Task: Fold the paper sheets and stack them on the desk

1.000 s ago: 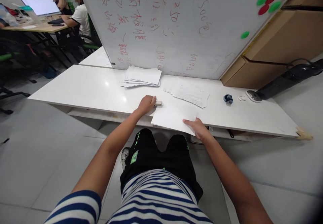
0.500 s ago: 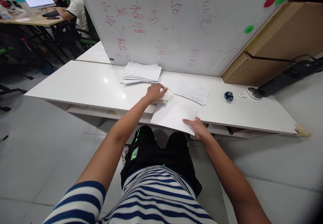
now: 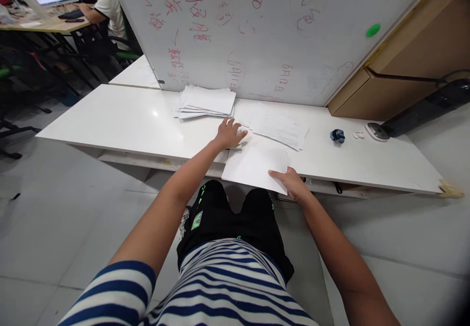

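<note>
My right hand (image 3: 292, 183) pinches the right corner of some white paper (image 3: 253, 167), thumb on top, with the paper reaching past the table's front edge. Just left of it, my left hand (image 3: 230, 133) is over the table, fingers spread. Beneath its palm shows a pale narrow object (image 3: 238, 147), mostly hidden, lying at the paper's upper left edge; its kind I cannot make out. Behind the left hand sits an uneven stack of papers (image 3: 209, 101). Several printed sheets (image 3: 281, 131) lie fanned out beyond the paper I hold.
A whiteboard (image 3: 264, 42) with red writing stands along the back of the white table (image 3: 121, 115). At the right are a small dark blue object (image 3: 337, 136), a small white item (image 3: 358, 135), a mouse (image 3: 377, 131) and cardboard boxes (image 3: 352, 93). A person (image 3: 110, 10) sits at a desk far left.
The fingers of my left hand have spread and lifted from a more curled pose. My right hand keeps its hold on the paper. The whole view has shifted slightly.
</note>
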Demonstrator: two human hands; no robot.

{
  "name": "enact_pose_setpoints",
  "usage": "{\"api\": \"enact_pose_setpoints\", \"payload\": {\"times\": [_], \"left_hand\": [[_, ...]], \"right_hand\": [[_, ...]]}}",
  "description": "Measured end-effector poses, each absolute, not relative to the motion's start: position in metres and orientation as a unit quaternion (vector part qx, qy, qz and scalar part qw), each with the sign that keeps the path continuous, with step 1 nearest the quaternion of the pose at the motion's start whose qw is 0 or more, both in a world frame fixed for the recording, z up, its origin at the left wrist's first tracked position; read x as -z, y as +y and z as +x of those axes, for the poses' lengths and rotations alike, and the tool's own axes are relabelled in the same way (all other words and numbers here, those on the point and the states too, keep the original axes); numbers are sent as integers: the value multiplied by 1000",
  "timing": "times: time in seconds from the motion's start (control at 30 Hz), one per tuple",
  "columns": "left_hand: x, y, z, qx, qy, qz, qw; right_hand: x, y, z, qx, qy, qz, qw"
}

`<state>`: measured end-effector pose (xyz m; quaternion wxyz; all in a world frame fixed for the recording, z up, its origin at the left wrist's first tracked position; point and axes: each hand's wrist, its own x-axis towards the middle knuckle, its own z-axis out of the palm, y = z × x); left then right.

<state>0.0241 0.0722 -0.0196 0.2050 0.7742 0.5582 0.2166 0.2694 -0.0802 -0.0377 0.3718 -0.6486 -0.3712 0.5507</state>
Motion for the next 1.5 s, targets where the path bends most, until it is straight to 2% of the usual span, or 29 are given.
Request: {"api": "enact_pose_setpoints", "payload": {"times": [0.5, 0.8, 1.17, 1.5], "left_hand": [[19, 69, 29, -147, 576, 789, 158], [13, 67, 40, -65, 606, 787, 93], [21, 71, 24, -179, 606, 765, 125], [27, 77, 23, -213, 599, 758, 146]], "right_hand": [[47, -81, 275, -555, -375, -649, 361], [48, -80, 275, -521, -393, -678, 339], [41, -96, 290, -506, -398, -677, 357], [43, -120, 323, -513, -369, -681, 371]]}}
